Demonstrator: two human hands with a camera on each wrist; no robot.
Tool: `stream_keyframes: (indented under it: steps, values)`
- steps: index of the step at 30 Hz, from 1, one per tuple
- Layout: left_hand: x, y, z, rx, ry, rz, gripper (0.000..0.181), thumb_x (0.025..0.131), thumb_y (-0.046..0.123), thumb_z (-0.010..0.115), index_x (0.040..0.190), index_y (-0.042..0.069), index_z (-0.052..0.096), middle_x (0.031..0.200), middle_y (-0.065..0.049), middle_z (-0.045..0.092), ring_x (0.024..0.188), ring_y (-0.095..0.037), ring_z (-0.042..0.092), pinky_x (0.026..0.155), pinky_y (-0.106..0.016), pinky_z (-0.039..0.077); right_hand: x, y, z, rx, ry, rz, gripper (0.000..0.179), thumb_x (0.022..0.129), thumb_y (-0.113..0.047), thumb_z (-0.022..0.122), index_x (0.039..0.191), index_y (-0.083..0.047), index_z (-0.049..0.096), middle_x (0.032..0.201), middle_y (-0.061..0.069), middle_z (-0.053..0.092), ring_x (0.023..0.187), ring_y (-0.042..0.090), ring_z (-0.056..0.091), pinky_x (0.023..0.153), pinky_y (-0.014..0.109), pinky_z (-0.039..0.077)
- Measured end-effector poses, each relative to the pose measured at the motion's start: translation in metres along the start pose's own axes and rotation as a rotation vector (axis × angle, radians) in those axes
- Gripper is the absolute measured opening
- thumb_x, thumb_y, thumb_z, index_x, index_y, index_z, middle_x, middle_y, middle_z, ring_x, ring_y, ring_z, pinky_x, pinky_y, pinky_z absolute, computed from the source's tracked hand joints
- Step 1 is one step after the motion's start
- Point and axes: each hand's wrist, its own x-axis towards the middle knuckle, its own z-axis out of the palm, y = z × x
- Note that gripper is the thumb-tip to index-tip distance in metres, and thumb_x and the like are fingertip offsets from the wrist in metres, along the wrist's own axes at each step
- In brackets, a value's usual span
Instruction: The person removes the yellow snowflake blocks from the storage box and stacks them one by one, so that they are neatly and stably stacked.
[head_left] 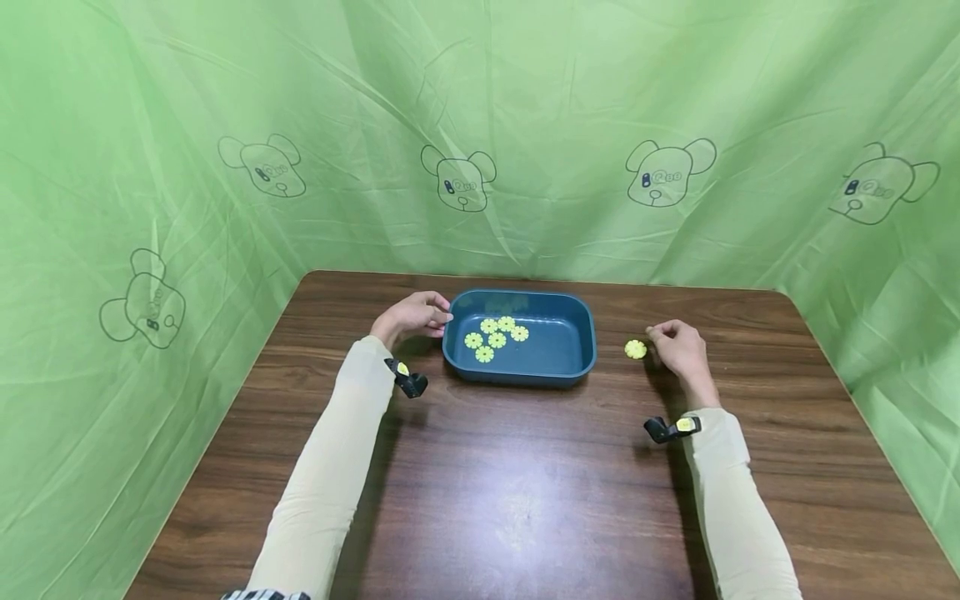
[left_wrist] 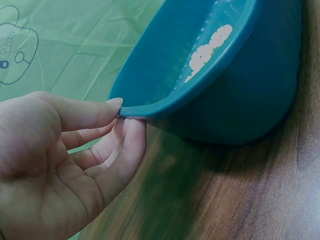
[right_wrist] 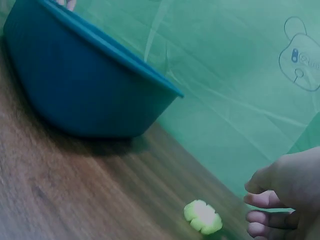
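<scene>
A dark blue rectangular basin [head_left: 525, 367] sits on the table, with several yellow flower-shaped discs [head_left: 497, 340] lying in its left half. My left hand [head_left: 416, 317] pinches the basin's left rim; in the left wrist view the thumb lies over the rim [left_wrist: 200, 87] and the fingers bend beneath it. To the right of the basin, one yellow flower-shaped disc [head_left: 635, 349] lies by itself. Just right of that disc is my right hand [head_left: 680, 348], its fingers loosely bent. The right wrist view shows a gap between the fingertips and the disc [right_wrist: 202, 217].
The brown wooden table [head_left: 480, 467] runs back to a green curtain [head_left: 547, 100] printed with bear faces, which also hangs along both sides. A black camera mount [head_left: 407, 379] is strapped on the left wrist, and another mount [head_left: 671, 428] on the right.
</scene>
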Motion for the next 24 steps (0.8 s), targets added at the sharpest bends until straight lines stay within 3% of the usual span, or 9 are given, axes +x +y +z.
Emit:
stream_keyframes:
  steps: [5, 7, 11, 24]
  values:
    - [0.0, 0.001, 0.0, 0.009, 0.004, -0.004, 0.028, 0.094, 0.005, 0.058, 0.12, 0.002, 0.047, 0.095, -0.009, 0.054, 0.074, -0.014, 0.058, 0.086, -0.036, 0.056, -0.001, -0.007, -0.003, -0.002, 0.012, -0.032, 0.036, 0.096, -0.035, 0.053, 0.11, -0.003, 0.061, 0.111, 0.018, 0.063, 0.102, 0.033, 0.054, 0.085, 0.037, 0.041]
    - [0.0, 0.001, 0.0, 0.01, 0.005, -0.003, 0.028, 0.094, 0.005, 0.058, 0.12, 0.002, 0.047, 0.095, -0.009, 0.054, 0.074, -0.014, 0.058, 0.09, -0.038, 0.055, -0.001, -0.011, -0.004, -0.004, 0.011, -0.043, 0.037, 0.096, -0.036, 0.053, 0.111, -0.003, 0.06, 0.116, 0.019, 0.061, 0.106, 0.034, 0.052, 0.085, 0.039, 0.041]
    - [0.0, 0.001, 0.0, 0.008, 0.006, -0.002, 0.028, 0.094, 0.005, 0.057, 0.12, 0.001, 0.046, 0.095, -0.009, 0.053, 0.074, -0.015, 0.057, 0.095, -0.043, 0.052, -0.002, -0.019, -0.004, 0.008, 0.017, -0.072, 0.037, 0.096, -0.037, 0.053, 0.111, -0.004, 0.061, 0.114, 0.018, 0.061, 0.105, 0.033, 0.052, 0.084, 0.038, 0.039]
    - [0.001, -0.001, 0.0, 0.0, 0.0, 0.0, 0.031, 0.094, 0.005, 0.057, 0.122, 0.0, 0.045, 0.096, -0.009, 0.052, 0.074, -0.014, 0.057, 0.095, -0.042, 0.052, -0.002, -0.053, 0.01, 0.088, 0.026, -0.136, 0.037, 0.093, -0.039, 0.058, 0.11, -0.006, 0.061, 0.105, 0.012, 0.06, 0.095, 0.024, 0.051, 0.077, 0.029, 0.039]
